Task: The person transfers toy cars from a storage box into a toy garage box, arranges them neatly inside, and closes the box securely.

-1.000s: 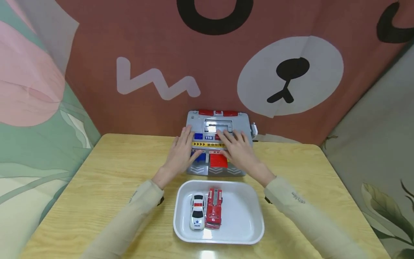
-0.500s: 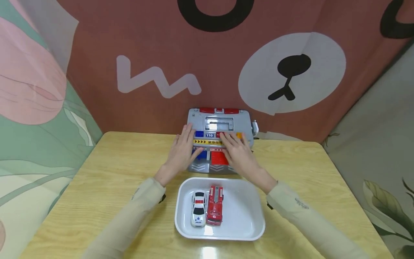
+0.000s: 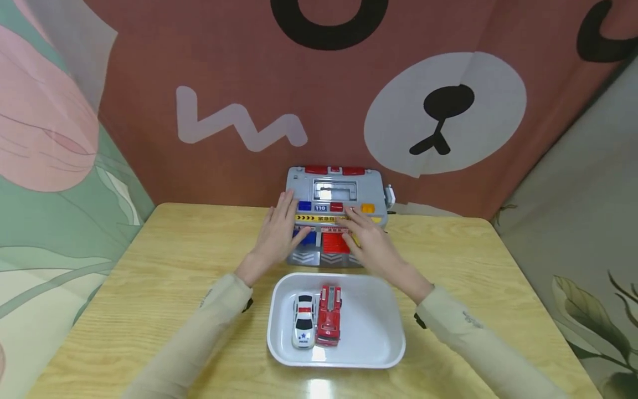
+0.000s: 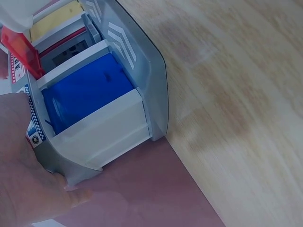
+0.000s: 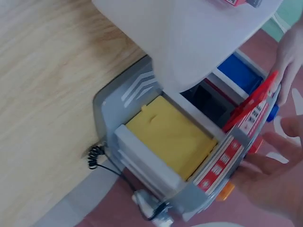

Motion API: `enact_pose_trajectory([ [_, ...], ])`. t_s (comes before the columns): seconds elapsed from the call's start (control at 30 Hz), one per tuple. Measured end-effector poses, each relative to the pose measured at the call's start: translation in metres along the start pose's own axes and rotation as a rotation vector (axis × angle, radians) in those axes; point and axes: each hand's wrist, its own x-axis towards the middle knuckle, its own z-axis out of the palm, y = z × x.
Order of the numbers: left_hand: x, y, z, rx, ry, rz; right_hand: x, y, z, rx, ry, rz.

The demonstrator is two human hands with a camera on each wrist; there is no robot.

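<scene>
A grey toy emergency garage (image 3: 299, 185) stands at the back of the table. My left hand (image 3: 273, 238) rests along its left edge, fingers straight. Over its front right, my right hand (image 3: 376, 244) has loosely bent fingers near the red button (image 3: 336, 206) and the orange button (image 3: 368, 208); whether they touch it I cannot tell. In the wrist views the red door (image 5: 251, 101) is tipped outward above its bay. The blue door (image 4: 90, 92) and yellow door (image 5: 170, 137) lie down over theirs. Neither hand holds anything.
A white tray (image 3: 371, 332) in front of the garage carries a white police car (image 3: 303, 324) and a red fire truck (image 3: 329, 316) side by side. A small handset (image 5: 151, 208) with a coiled cord (image 5: 97, 156) is at the garage's right side. Patterned cloth hangs behind.
My right hand has drawn back slightly down and right from the red button, uncovering more of the button row. The left hand stays in place. Garage, tray and cars hold their places.
</scene>
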Motion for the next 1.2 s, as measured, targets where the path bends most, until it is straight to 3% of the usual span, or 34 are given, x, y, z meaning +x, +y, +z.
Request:
enact_pose_trajectory([
  [0.2, 0.0, -0.003, -0.003, -0.008, 0.013, -0.002, -0.011, 0.002, -0.01, 0.273, 0.008, 0.057],
  [0.47, 0.0, -0.003, -0.001, 0.002, 0.004, -0.009, -0.026, 0.002, -0.012, 0.512, 0.047, 0.176],
  [0.7, 0.001, 0.001, 0.0, -0.019, 0.012, -0.004, -0.039, 0.001, -0.019, 0.882, -0.186, 0.431],
  [0.97, -0.008, -0.002, -0.006, -0.026, 0.006, -0.021, -0.044, -0.004, -0.032, 1.126, -0.418, 0.593],
  [1.2, -0.008, -0.003, -0.005, -0.006, 0.017, -0.021, -0.064, -0.016, -0.008, 1.324, -0.612, 0.753],
])
